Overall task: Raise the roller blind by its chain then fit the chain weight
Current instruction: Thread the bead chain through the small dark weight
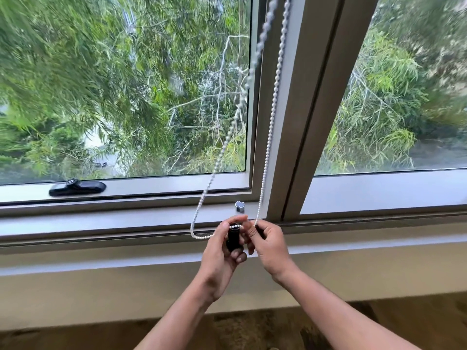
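Left of the window frame post, a black latch lies along the sash rail. The bead chain hangs beside the post in two strands, its loop sagging left at sill level. The black chain weight stands upright, long axis vertical, in front of the sill below a small grey clip. The left hand wraps its fingers around the weight; chain beads cross its top, perhaps seated. The right hand pinches the chain.
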